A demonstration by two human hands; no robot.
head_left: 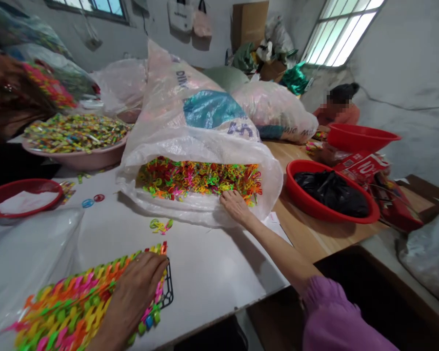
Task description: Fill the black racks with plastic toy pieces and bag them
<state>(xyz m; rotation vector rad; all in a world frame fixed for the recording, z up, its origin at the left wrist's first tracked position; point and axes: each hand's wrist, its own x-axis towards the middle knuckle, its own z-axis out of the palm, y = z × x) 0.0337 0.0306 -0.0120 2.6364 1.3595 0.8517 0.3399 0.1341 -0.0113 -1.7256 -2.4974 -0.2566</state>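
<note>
My left hand (137,278) lies over a black plastic rack (168,287) densely lined with rows of bright plastic pieces (68,304) in green, yellow, orange and pink. Its fingers bend over the rack's right end, and the fingertips are partly hidden. My right hand (236,204) reaches to the lower lip of a big white woven sack (205,146), fingers slightly apart at the edge of the heap. Many small loose pieces (197,178) of similar colours fill the sack's mouth. A few loose pieces (161,225) lie on the white tabletop between both hands.
Left of the sack stand a pink basin (91,158) heaped with pieces and a red dish (47,186) with white paper. Clear plastic bags (40,253) lie at left. A red basin (332,209) with a black bag stands right. Other people sit at far left and right.
</note>
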